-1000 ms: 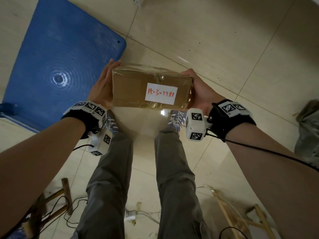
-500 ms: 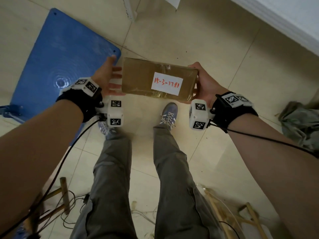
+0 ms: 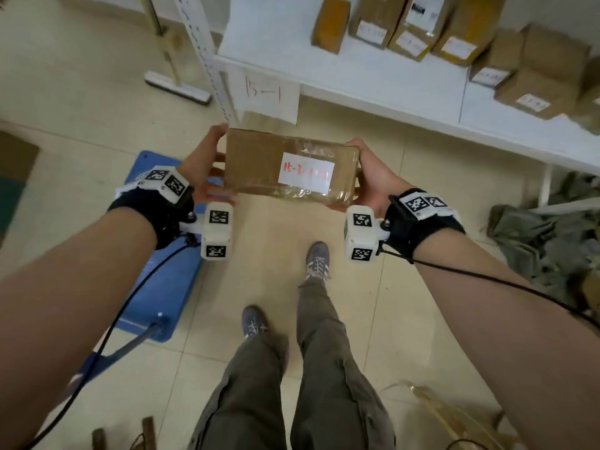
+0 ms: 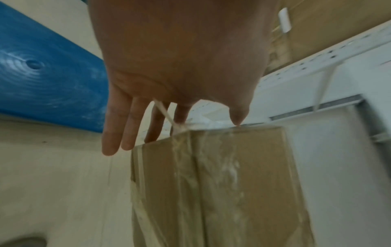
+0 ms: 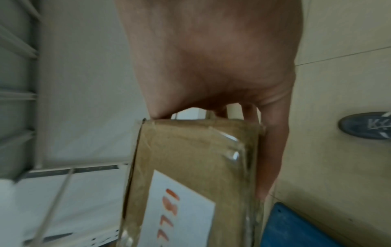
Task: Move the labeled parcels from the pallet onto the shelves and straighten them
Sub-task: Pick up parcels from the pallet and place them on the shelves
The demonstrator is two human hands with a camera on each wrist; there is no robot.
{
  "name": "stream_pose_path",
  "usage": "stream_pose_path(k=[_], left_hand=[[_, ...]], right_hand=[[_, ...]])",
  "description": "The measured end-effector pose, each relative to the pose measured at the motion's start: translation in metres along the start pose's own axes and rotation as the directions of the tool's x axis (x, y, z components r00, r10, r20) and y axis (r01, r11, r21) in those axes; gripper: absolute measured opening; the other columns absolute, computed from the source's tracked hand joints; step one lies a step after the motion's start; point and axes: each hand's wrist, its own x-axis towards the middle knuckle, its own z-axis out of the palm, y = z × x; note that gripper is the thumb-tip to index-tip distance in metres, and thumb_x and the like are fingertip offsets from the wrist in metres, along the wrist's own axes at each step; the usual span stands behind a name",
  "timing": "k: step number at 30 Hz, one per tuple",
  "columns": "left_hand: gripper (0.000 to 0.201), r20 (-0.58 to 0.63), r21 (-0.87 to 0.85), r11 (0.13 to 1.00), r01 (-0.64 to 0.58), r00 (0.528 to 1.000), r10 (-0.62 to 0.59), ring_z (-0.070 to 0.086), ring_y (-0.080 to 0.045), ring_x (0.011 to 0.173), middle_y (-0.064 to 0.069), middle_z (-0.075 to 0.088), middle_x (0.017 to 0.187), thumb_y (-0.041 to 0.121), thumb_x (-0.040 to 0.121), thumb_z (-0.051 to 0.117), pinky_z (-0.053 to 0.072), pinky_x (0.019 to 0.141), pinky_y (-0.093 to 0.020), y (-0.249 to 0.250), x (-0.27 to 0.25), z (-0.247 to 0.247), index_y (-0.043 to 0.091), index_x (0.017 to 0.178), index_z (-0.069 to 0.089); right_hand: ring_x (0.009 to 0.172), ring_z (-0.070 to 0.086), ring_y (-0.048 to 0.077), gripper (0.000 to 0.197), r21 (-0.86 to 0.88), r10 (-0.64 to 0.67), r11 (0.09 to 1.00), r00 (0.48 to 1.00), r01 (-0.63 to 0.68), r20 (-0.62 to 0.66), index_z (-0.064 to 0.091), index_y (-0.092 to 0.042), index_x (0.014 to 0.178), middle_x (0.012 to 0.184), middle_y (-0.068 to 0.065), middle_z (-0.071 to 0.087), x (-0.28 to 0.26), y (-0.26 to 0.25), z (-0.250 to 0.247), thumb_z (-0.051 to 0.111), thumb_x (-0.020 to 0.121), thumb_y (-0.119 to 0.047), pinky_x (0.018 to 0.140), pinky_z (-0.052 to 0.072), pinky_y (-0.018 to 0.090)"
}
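I carry a brown taped parcel with a white label written in red, level between both hands above the floor. My left hand lies flat against its left end. In the left wrist view the left hand has straight fingers and its thumb tip touches the parcel at an edge. My right hand grips the right end. The right wrist view shows the right hand with thumb and fingers on opposite faces of the parcel. The white shelf is just ahead. The blue pallet lies at lower left.
Several labeled parcels stand on the shelf toward the right, and its left part is bare. A paper tag marked 15-1 hangs from the shelf edge. The perforated shelf post rises at left. A green cloth heap lies on the floor at right.
The parcel has moved away from the pallet toward the shelf, which has come into view. My left hand, off the parcel half a second ago, is back against its left end.
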Motion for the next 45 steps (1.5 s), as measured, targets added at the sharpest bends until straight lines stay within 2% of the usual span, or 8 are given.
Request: stream_pose_path(k=[5, 9, 18, 30, 36, 38, 42, 45], left_hand=[[0.064, 0.027, 0.048, 0.983, -0.179, 0.984, 0.178, 0.066, -0.03, 0.096, -0.007, 0.064, 0.107, 0.067, 0.087, 0.046, 0.061, 0.061, -0.039, 0.045, -0.087, -0.016, 0.015, 0.12, 0.063], [0.067, 0.059, 0.054, 0.941, -0.334, 0.942, 0.331, 0.066, -0.036, 0.101, -0.009, 0.065, 0.106, 0.065, 0.086, 0.047, 0.059, 0.07, -0.038, 0.078, -0.154, -0.022, 0.011, 0.123, 0.062], [0.058, 0.066, 0.052, 0.847, -0.53, 0.848, 0.526, 0.066, -0.033, 0.071, -0.01, 0.065, 0.062, 0.065, 0.083, 0.053, 0.057, 0.084, -0.048, 0.158, -0.279, -0.03, 0.008, 0.092, 0.06], [0.046, 0.056, 0.07, 0.586, -0.807, 0.59, 0.806, 0.051, -0.016, 0.037, 0.003, 0.049, 0.059, 0.064, 0.083, 0.042, 0.044, 0.043, -0.018, 0.246, -0.433, -0.019, 0.021, 0.067, 0.047], [0.052, 0.043, 0.024, 0.429, -0.903, 0.429, 0.902, 0.044, -0.013, 0.041, 0.006, 0.047, 0.048, 0.065, 0.09, 0.031, 0.034, 0.044, -0.015, 0.291, -0.487, -0.013, 0.024, 0.061, 0.045], [0.054, 0.039, 0.026, 0.394, -0.919, 0.394, 0.918, 0.042, -0.012, 0.038, 0.008, 0.045, 0.043, 0.067, 0.089, 0.031, 0.032, 0.047, -0.018, 0.302, -0.503, -0.012, 0.023, 0.062, 0.047], [0.061, 0.035, 0.019, 0.365, -0.931, 0.365, 0.93, 0.052, -0.022, 0.068, -0.002, 0.055, 0.072, 0.078, 0.073, 0.038, 0.041, 0.057, -0.024, 0.326, -0.524, -0.015, 0.02, 0.078, 0.057], [0.078, 0.016, -0.021, 0.335, -0.942, 0.334, 0.942, 0.06, -0.026, 0.078, -0.007, 0.064, 0.086, 0.085, 0.062, 0.044, 0.051, 0.071, -0.034, 0.341, -0.541, -0.015, 0.018, 0.095, 0.067]], right_hand=[[0.106, 0.067, 0.033, 0.042, 0.006, -0.142, 0.99, 0.99, 0.142, -0.018, 0.068, -0.015, 0.098, 0.113, 0.013, 0.069, -0.085, -0.031, 0.024, 0.059, 0.087, -0.054, 0.087, 0.058, 0.051], [0.094, 0.071, 0.031, 0.046, 0.02, -0.269, 0.963, 0.963, 0.269, -0.007, 0.069, -0.015, 0.098, 0.105, 0.013, 0.074, -0.159, -0.06, 0.038, 0.057, 0.089, -0.058, 0.076, 0.061, 0.046], [0.112, 0.067, 0.03, 0.068, -0.042, -0.53, 0.846, 0.847, 0.531, 0.044, 0.064, -0.015, 0.132, 0.132, 0.01, 0.066, -0.3, -0.125, 0.047, 0.049, 0.087, -0.065, 0.072, 0.06, 0.045], [0.092, 0.067, 0.023, 0.038, -0.044, -0.788, 0.58, 0.574, 0.813, 0.221, 0.065, -0.027, 0.1, 0.111, 0.003, 0.066, -0.473, -0.193, 0.049, 0.055, 0.081, -0.059, 0.074, 0.055, 0.034], [0.096, 0.067, 0.026, 0.037, 0.004, -0.864, 0.456, 0.442, 0.89, 0.242, 0.071, -0.025, 0.083, 0.101, 0.004, 0.072, -0.525, -0.224, 0.058, 0.055, 0.081, -0.059, 0.086, 0.053, 0.039], [0.087, 0.069, 0.022, 0.04, 0.0, -0.886, 0.417, 0.407, 0.909, 0.224, 0.072, -0.025, 0.082, 0.096, 0.004, 0.073, -0.538, -0.232, 0.061, 0.052, 0.085, -0.061, 0.074, 0.057, 0.033], [0.106, 0.067, 0.026, 0.049, -0.015, -0.919, 0.337, 0.332, 0.941, 0.212, 0.071, -0.026, 0.103, 0.123, 0.011, 0.07, -0.56, -0.246, 0.066, 0.054, 0.079, -0.065, 0.088, 0.052, 0.04], [0.104, 0.067, 0.025, 0.043, 0.07, -0.951, 0.252, 0.234, 0.965, 0.202, 0.072, -0.026, 0.103, 0.116, 0.008, 0.07, -0.573, -0.257, 0.071, 0.049, 0.087, -0.059, 0.09, 0.048, 0.04]])
